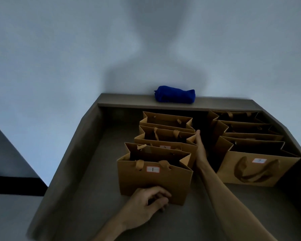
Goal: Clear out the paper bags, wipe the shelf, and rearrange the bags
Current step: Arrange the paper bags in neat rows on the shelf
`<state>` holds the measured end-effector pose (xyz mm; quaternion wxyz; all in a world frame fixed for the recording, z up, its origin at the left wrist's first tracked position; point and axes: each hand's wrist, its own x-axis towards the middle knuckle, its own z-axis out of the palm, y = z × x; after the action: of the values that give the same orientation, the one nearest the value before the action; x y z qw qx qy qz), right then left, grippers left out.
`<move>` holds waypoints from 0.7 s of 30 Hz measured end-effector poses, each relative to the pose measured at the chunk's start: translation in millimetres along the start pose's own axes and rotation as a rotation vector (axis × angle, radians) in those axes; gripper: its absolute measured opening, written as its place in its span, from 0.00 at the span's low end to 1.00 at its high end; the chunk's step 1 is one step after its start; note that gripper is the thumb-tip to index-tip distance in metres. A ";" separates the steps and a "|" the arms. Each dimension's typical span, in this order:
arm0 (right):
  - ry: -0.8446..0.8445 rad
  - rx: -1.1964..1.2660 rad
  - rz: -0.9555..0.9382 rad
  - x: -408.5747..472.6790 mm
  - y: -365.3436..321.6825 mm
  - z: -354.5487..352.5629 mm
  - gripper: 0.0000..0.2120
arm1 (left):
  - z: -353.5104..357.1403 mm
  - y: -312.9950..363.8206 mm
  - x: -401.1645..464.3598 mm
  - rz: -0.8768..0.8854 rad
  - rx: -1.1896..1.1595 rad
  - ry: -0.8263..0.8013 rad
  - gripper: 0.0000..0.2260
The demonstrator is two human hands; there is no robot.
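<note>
- Six brown paper bags stand on the grey-brown shelf (87, 180) in two rows: the left row (165, 136), fronted by the bag labelled "1" (153, 181), and the right row (250, 136).
- Your left hand (149, 204) rests against bag 1's lower front, fingers (161, 197) curled loosely, gripping nothing.
- Your right hand (200, 146) lies flat along the left row's side, fingers straight.
- Push unevenly and these light, open bags may crumple, tip or skew.
- The rolled blue cloth (175, 96) sits on the back ledge, well apart.
</note>
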<state>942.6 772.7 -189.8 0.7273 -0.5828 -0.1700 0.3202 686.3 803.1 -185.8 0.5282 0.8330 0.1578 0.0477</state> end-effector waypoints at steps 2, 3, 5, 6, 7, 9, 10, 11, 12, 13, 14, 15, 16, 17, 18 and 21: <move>-0.023 -0.005 0.016 2.1 2.7 12.6 0.57 | -9.1 -3.0 -4.0 -0.007 -0.046 0.069 0.09; -0.030 -0.002 0.026 4.6 5.3 19.8 0.54 | -14.2 -4.5 -6.2 -0.020 -0.064 0.106 0.11; -0.070 0.012 0.045 6.8 8.7 37.4 0.50 | -24.4 -8.8 -10.0 -0.049 -0.118 0.179 0.14; -0.078 0.020 0.056 6.7 9.0 47.5 0.46 | -29.4 -11.6 -11.7 -0.059 -0.148 0.217 0.15; -0.084 0.033 0.062 5.1 7.4 58.3 0.41 | -33.8 -14.5 -13.1 -0.068 -0.176 0.258 0.17; -0.096 0.059 0.077 7.8 9.6 76.6 0.36 | -41.7 -20.4 -15.7 -0.086 -0.226 0.343 0.19; -0.101 0.063 0.082 10.2 12.1 84.9 0.34 | -45.4 -23.2 -17.0 -0.096 -0.246 0.382 0.19; -0.108 0.058 0.083 12.3 14.0 93.3 0.33 | -49.0 -25.4 -18.1 -0.106 -0.257 0.416 0.20; -0.125 0.056 0.085 15.2 16.7 101.2 0.31 | -52.5 -27.2 -19.2 -0.112 -0.262 0.446 0.21; -0.143 0.059 0.091 17.1 18.7 108.7 0.29 | -55.7 -28.9 -20.4 -0.114 -0.263 0.473 0.21; -0.156 0.063 0.093 19.2 20.4 116.1 0.28 | -58.9 -30.6 -21.7 -0.115 -0.261 0.496 0.21; -0.171 0.065 0.094 22.4 23.0 123.0 0.28 | -62.1 -32.5 -22.6 -0.118 -0.258 0.519 0.22; -0.180 0.057 0.091 24.8 25.0 129.6 0.29 | -65.1 -34.2 -23.8 -0.122 -0.257 0.541 0.22; -0.196 0.055 0.088 26.4 26.3 135.8 0.32 | -67.8 -35.8 -24.5 -0.124 -0.256 0.565 0.22; -0.205 0.055 0.082 29.3 29.0 141.3 0.34 | -70.3 -37.4 -25.4 -0.123 -0.258 0.592 0.22; -0.232 0.060 0.083 31.2 31.0 156.7 0.34 | -76.2 -41.1 -27.6 -0.123 -0.261 0.662 0.22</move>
<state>860.1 912.8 -182.2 0.7061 -0.5261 -0.2192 0.4202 632.7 876.5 -186.8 0.5523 0.6868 0.3628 0.3028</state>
